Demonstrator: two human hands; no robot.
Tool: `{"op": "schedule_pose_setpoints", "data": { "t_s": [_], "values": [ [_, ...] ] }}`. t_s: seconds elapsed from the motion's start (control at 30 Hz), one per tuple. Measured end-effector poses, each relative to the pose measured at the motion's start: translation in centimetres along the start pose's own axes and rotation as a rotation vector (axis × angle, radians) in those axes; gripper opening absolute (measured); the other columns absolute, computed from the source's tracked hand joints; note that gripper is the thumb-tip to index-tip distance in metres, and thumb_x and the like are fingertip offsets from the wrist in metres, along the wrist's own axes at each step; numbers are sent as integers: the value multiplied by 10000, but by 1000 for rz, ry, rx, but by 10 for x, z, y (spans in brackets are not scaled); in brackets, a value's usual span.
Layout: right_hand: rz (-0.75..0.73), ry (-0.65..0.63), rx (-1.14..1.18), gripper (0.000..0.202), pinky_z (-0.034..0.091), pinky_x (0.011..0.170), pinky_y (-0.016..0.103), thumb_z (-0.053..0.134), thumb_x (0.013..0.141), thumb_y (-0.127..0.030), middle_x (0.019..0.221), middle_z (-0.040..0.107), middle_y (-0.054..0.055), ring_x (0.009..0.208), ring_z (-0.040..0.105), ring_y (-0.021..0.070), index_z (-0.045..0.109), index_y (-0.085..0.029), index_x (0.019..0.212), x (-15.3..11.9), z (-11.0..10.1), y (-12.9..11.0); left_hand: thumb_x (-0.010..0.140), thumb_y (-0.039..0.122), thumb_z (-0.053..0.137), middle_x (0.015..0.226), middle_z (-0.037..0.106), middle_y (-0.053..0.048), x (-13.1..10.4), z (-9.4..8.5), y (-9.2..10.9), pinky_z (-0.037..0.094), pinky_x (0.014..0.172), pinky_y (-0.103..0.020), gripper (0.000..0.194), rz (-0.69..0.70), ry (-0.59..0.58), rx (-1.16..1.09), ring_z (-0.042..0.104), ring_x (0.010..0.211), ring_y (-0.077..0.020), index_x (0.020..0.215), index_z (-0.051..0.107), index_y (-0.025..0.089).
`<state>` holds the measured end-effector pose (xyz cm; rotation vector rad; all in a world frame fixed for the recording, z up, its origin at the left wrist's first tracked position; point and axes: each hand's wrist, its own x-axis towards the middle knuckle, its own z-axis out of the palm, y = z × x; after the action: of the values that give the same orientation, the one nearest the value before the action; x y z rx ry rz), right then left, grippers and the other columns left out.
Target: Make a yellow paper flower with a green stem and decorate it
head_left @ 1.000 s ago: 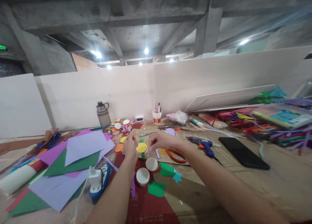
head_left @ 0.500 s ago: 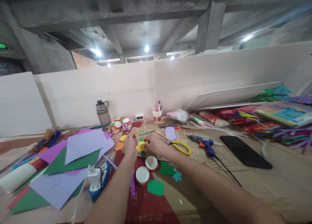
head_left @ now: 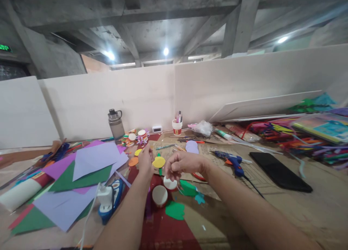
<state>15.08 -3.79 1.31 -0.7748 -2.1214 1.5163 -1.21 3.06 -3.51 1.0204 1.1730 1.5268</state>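
Note:
My left hand [head_left: 146, 161] is raised just left of a yellow paper oval [head_left: 158, 162], its fingers drawn together; anything inside them is hidden. Green strips [head_left: 160, 171] stick out above and below the oval. To its right, my right hand [head_left: 184, 163] has bent fingers pointing down over a white-topped paper cup piece [head_left: 170, 183]. A thin pale line shows under those fingertips, too small to name. A second cup piece [head_left: 160, 195] stands in front, its round white face up. Scissors [head_left: 199, 176] lie partly covered by my right hand and wrist.
Green paper scraps [head_left: 174, 210] and a blue paper flower [head_left: 199, 198] lie nearby. A glue gun [head_left: 234, 163] and black phone [head_left: 280, 171] are at right. Coloured sheets [head_left: 95, 159], a power strip [head_left: 111, 203] and a bottle [head_left: 116, 125] are at left; a pen cup [head_left: 177, 127] stands behind.
My right hand has left the yellow oval, moving right and toward me over the cup piece. It now covers much of the scissors. My left hand stays beside the oval.

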Motion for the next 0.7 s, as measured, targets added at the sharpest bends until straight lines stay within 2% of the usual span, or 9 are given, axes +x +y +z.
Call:
{"op": "schedule_pose_setpoints", "data": {
  "t_s": [0.03,0.1,0.17,0.2,0.23,0.3,0.37,0.53,0.7],
  "values": [
    [-14,33,-9,308,442,598,239,520,867,-393,802,694,39,649,587,132,706,-160,944,-2,-1,-1,800,424,499,447,276,83,0,-1,1,211,445,-224,317,24,-5,69,251,398,-86,582,404,215],
    [-2,336,-162,290,457,650,248,502,888,-375,817,699,35,691,601,139,699,-165,923,0,-1,8,769,367,551,470,357,55,0,-2,4,251,477,-233,277,68,-20,181,329,442,-104,566,454,205],
    [97,592,-478,220,463,730,275,555,858,-307,869,709,57,793,623,173,707,-156,907,9,-2,24,693,263,641,552,498,5,-2,-4,8,316,553,-243,203,154,-39,341,461,559,-139,557,507,195],
    [145,690,-614,211,460,782,295,610,816,-289,942,712,75,868,628,198,707,-154,946,14,-2,34,685,240,648,607,551,-19,-3,-5,10,347,603,-255,175,250,-50,532,515,632,-166,570,523,199],
    [169,721,-652,241,453,824,315,638,793,-274,998,706,101,933,624,224,703,-142,984,18,-2,42,688,231,650,655,587,-42,-4,-6,12,370,653,-272,159,320,-58,705,558,703,-196,585,531,203],
    [227,731,-729,315,443,865,336,662,778,-296,1066,695,121,1007,611,252,690,-142,1051,24,-2,56,730,257,624,731,633,-92,-6,-8,14,397,734,-315,142,411,-74,1013,607,815,-256,623,544,208],
    [273,707,-785,384,434,888,351,665,777,-335,1117,683,123,1055,596,268,668,-156,1117,27,-2,64,758,298,608,790,663,-141,-6,-11,14,411,780,-356,143,402,-73,1155,630,877,-305,663,564,202],
    [343,658,-823,493,398,898,388,686,741,-314,1150,674,111,1110,559,307,617,-194,1214,32,4,62,709,346,675,806,693,-156,-1,-14,9,422,831,-377,182,291,-33,1124,645,928,-325,665,577,200],
    [359,611,-816,495,357,895,427,710,729,-346,1074,699,114,1081,555,339,627,-202,1195,38,10,55,682,324,701,753,689,-147,-2,-12,6,421,821,-370,250,251,-122,1054,648,914,-325,541,531,208]
  ]
}}
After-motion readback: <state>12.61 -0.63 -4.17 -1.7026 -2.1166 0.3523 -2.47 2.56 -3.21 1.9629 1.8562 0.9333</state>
